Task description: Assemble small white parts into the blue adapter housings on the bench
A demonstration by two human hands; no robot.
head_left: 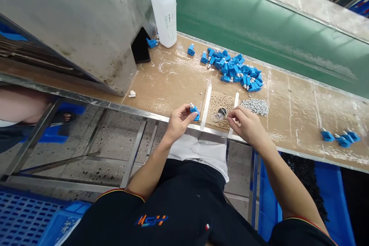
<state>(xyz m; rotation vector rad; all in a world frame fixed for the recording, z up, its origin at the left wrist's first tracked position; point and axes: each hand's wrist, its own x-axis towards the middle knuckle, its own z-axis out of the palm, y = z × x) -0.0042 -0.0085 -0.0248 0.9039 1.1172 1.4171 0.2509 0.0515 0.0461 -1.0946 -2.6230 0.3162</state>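
Between the thumb and fingers of my left hand (180, 120) is a small blue plastic part (195, 113) with a white tip, held at the front edge of the bench. My right hand (243, 121) is closed in a pinch on a thin, pale stick-like thing (226, 113), which points left over a small round black cup (222, 111). A clear round lid or dish (216, 117) lies beside the cup, both on a speckled cardboard patch between two white strips. Just past my right fingers sits a pile of small grey pieces (256, 106).
Many more blue parts (230, 67) are heaped at the back. Several others (343, 138) sit at the right. A white bottle with a blue nozzle (165, 13) stands by a black phone-like slab (141, 46). Blue bins (331, 196) are below the bench. Another person's leg (24, 105) shows at left.
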